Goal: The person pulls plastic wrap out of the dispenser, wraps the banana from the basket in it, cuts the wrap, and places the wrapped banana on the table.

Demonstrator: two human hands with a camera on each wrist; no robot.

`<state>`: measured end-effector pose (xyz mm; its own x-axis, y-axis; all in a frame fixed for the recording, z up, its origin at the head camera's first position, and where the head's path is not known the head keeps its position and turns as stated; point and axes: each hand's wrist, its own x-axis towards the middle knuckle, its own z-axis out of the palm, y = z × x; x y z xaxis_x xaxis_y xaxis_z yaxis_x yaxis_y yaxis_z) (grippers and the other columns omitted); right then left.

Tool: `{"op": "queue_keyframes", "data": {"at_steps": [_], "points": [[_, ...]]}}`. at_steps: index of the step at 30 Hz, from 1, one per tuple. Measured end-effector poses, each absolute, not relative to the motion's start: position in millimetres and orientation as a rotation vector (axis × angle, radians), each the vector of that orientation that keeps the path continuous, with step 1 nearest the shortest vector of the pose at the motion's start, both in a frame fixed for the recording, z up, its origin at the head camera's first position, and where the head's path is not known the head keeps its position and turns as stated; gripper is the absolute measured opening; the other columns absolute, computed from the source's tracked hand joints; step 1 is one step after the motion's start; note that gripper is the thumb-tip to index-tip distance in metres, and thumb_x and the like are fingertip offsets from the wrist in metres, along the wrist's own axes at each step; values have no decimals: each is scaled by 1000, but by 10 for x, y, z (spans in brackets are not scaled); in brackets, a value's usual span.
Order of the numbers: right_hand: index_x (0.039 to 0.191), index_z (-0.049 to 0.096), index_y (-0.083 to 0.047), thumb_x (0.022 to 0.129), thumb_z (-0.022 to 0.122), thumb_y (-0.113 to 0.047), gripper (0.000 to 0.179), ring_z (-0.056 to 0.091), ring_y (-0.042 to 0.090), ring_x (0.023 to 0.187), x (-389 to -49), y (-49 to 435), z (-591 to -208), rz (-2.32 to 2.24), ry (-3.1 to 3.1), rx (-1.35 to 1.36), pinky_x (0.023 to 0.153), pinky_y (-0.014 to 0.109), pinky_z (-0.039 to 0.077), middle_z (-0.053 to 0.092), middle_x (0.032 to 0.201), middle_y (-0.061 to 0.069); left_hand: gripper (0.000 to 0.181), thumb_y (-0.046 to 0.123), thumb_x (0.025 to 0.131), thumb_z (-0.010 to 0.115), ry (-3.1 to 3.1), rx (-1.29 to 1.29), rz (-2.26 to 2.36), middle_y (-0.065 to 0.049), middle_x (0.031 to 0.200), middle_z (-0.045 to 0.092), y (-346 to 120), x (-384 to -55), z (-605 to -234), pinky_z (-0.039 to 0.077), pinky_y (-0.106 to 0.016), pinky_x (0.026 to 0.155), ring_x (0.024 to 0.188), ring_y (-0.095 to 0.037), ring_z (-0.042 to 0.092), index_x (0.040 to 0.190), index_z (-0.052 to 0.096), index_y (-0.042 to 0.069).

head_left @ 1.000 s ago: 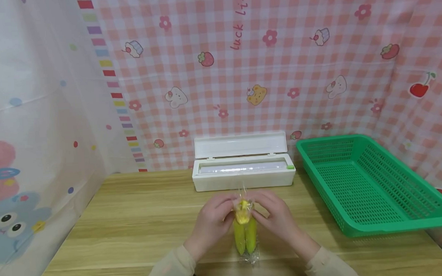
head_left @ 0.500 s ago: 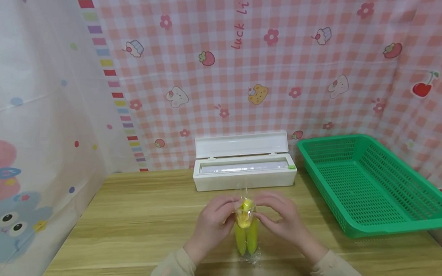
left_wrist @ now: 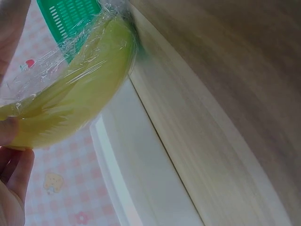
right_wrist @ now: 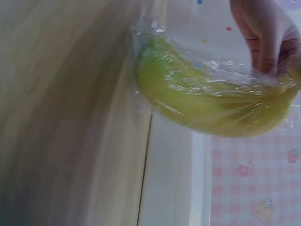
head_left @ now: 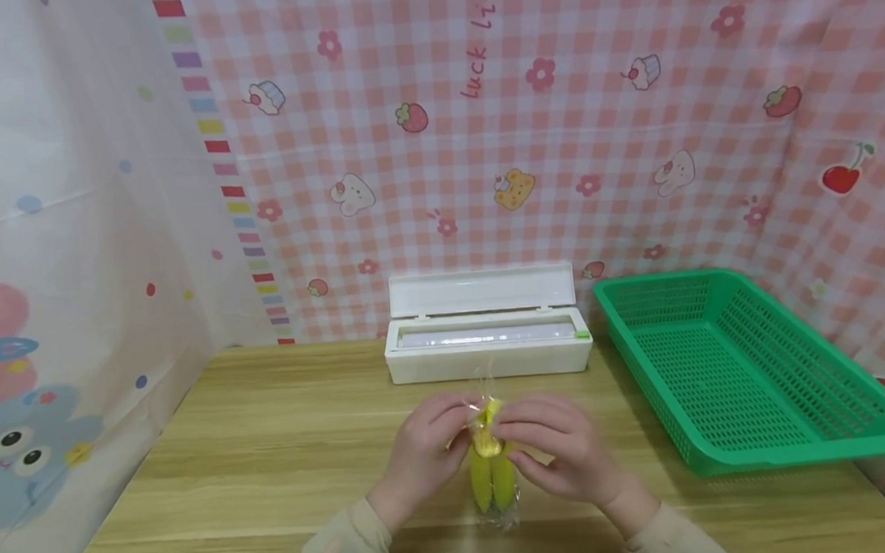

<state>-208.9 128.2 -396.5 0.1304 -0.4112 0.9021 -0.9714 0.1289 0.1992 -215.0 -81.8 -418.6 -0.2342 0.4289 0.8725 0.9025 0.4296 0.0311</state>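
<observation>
A bunch of two visible yellow-green bananas [head_left: 492, 478] wrapped in clear cling film [left_wrist: 44, 70] stands tips down in front of me, low over the table. My left hand [head_left: 425, 444] pinches its stem end from the left, thumb and fingertips on the wrapped fruit in the left wrist view. On the other side, my right hand [head_left: 560, 446] has its fingers bent over the stem and its thumb lower, beside the bananas. Loose film sticks up above the stem and bunches at the tips. In the right wrist view the left hand [right_wrist: 268, 40] holds the film near the stem.
Behind the hands, a white cling film box [head_left: 488, 360] stands with its lid raised and a film roll inside. A green plastic basket [head_left: 692, 455] sits on the right of the wooden table [head_left: 271, 452]. Patterned cloths hang at the back and both sides.
My right fingers have moved left, from the film at the stem's right side to over the stem. The left hand and bananas stay nearly in place.
</observation>
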Motion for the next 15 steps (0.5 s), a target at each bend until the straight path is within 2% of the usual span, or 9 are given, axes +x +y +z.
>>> {"op": "queue_keyframes", "data": {"at_steps": [5,15], "points": [[108,69,6,98,63,-25,34,66,32,98,-2187,1276,-4135,800,-1543,1442,95,34,53,68,111,18,36,-10,68,78,-1836,-1133,-701,-10,104,71,-828,-2137,-4197,54,-25,92,94,-23,69,101,71,3],[114,65,8,96,63,-31,43,63,33,105,-2354,1289,-4272,935,-1610,1492,103,34,48,65,115,22,36,-9,69,79,-1831,-1124,-726,-10,106,71,-842,-2126,-4209,54,-24,91,95,-22,69,102,71,2]]}}
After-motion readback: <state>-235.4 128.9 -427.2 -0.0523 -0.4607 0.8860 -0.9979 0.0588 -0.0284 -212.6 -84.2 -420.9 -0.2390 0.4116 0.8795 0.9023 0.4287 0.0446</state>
